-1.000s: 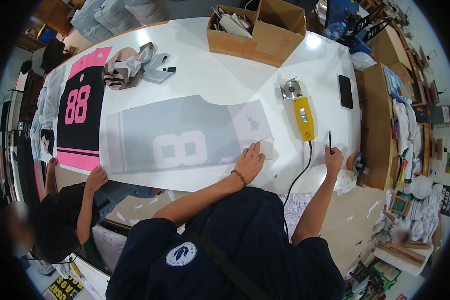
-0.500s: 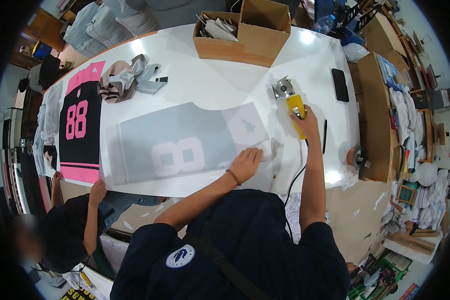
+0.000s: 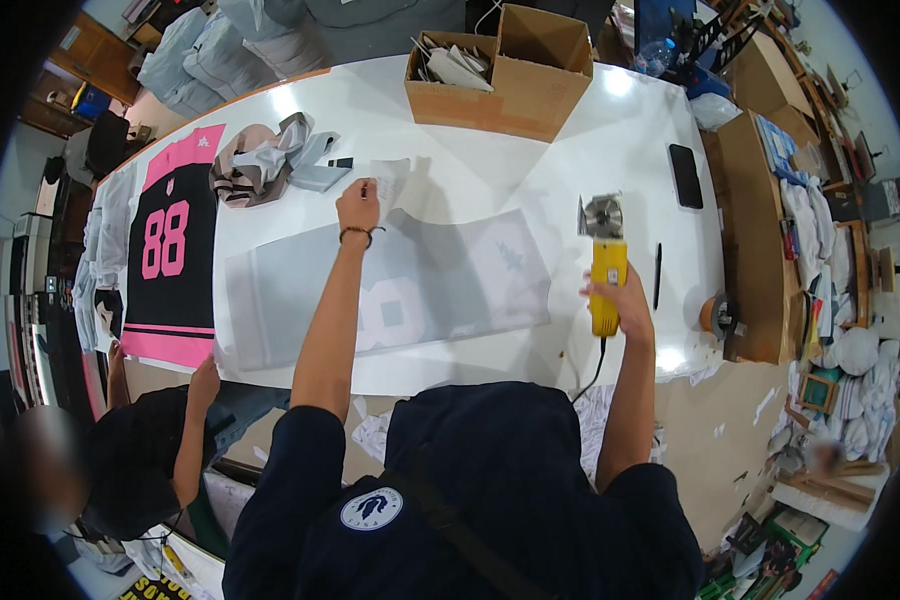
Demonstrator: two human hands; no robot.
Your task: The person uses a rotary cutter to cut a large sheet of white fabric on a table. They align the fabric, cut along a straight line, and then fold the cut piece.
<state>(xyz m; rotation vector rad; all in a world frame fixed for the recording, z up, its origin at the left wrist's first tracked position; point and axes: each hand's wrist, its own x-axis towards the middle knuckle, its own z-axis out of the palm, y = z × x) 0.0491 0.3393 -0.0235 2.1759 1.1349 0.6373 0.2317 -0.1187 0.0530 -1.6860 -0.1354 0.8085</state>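
My right hand (image 3: 625, 300) grips a yellow electric rotary cloth cutter (image 3: 609, 285) by its body, its metal blade end pointing to the far side of the table. My left hand (image 3: 358, 205) is closed on a pale scrap strip (image 3: 390, 178), past the far edge of a fabric panel. That jersey panel (image 3: 300, 290) lies flat on the white table, its pale reverse side up, with a number showing through faintly. A crumpled heap of grey and beige fabric scraps (image 3: 255, 165) lies to the left of my left hand.
At left a co-worker's hands (image 3: 205, 378) touch a black and pink jersey panel (image 3: 170, 270). A cardboard box (image 3: 530, 95) with scraps stands at the far edge. A phone (image 3: 684, 175) and a black pen (image 3: 658, 275) lie at right. The cutter's cord (image 3: 592, 380) trails toward me.
My left hand has moved from the panel's near right corner to beyond its far edge, carrying a pale strip. The cutter has shifted slightly right and nearer, turning more upright in view.
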